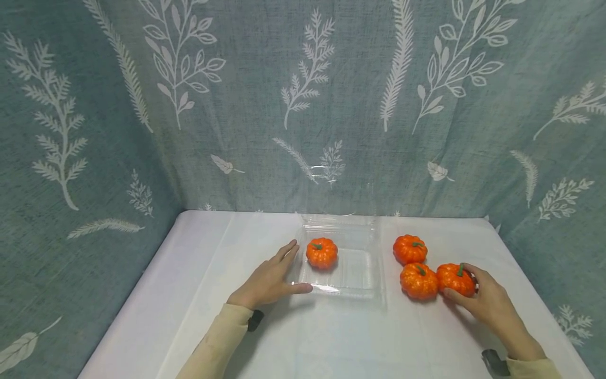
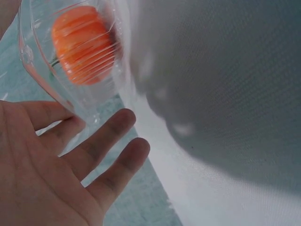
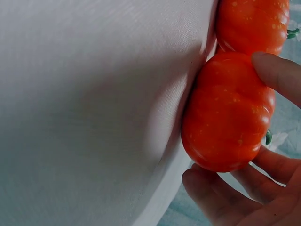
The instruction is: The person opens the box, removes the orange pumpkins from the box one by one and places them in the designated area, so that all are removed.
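Note:
My left hand [image 1: 268,278] is spread at the left side of a clear plastic container [image 1: 374,263], its thumb by the front edge. In the left wrist view, some fingertips [image 2: 70,113] touch the container's wall, and the others extend past it. One small orange pumpkin [image 1: 322,253] sits inside, toward the left. On the right, my right hand [image 1: 487,300] grips another orange pumpkin [image 1: 455,280] with a green stem. In the right wrist view, the thumb [image 3: 277,75] lies on one side of this pumpkin [image 3: 225,113] and the fingers curl round the opposite side.
Two more orange pumpkins stand left of the gripped one: the nearer pumpkin [image 1: 418,282] right beside it, the other pumpkin [image 1: 410,249] farther back. The container's clear lid [image 1: 338,218] stands raised at the back. A leaf-patterned curtain [image 1: 255,105] encloses the white table [image 1: 227,242] behind and at both sides.

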`<move>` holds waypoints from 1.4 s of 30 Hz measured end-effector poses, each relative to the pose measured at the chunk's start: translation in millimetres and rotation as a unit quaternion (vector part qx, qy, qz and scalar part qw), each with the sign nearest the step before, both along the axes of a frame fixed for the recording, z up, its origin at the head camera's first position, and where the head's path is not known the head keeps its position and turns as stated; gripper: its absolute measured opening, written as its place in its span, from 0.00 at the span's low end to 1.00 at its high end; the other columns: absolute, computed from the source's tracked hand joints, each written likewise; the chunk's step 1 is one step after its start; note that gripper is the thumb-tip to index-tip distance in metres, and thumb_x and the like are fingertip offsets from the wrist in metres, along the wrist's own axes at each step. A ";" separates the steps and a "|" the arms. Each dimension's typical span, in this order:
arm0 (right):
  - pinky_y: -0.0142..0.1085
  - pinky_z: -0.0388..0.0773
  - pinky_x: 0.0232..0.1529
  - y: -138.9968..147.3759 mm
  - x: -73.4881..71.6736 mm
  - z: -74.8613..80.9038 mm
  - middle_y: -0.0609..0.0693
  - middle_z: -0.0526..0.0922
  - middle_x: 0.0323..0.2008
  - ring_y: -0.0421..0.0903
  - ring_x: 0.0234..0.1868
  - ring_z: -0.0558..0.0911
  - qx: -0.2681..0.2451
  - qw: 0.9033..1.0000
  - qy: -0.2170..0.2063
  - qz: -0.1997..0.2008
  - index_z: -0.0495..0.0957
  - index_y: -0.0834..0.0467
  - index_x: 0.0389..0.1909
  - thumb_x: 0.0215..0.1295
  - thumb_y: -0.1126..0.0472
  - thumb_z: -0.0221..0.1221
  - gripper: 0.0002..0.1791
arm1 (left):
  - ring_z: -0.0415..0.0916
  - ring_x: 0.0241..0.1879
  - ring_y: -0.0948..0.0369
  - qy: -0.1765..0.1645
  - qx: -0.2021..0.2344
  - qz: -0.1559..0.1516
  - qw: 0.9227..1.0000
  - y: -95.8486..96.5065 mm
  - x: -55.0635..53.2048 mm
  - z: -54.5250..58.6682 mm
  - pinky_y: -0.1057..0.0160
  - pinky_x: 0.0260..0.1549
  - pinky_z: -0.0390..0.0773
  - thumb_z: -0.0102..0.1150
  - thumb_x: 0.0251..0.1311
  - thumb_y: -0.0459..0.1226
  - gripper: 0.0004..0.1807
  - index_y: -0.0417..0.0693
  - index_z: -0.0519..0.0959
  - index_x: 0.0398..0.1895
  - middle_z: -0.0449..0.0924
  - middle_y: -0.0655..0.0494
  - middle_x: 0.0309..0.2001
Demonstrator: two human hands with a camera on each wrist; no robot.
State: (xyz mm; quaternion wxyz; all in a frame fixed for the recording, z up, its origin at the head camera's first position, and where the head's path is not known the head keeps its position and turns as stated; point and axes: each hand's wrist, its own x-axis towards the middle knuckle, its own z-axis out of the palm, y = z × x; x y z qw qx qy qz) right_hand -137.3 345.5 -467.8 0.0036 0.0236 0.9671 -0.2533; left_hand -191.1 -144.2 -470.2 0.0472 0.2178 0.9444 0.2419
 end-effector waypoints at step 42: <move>0.58 0.60 0.72 -73.7 0.5 15.9 0.62 0.67 0.70 0.66 0.69 0.65 -0.070 0.943 0.306 0.112 0.67 0.63 0.70 0.51 0.66 0.75 0.44 | 0.64 0.72 0.46 0.004 0.002 0.000 1.000 -0.3 -0.5 -2.3 0.48 0.69 0.65 0.59 0.50 0.75 0.64 0.47 0.52 0.82 0.47 0.59 0.81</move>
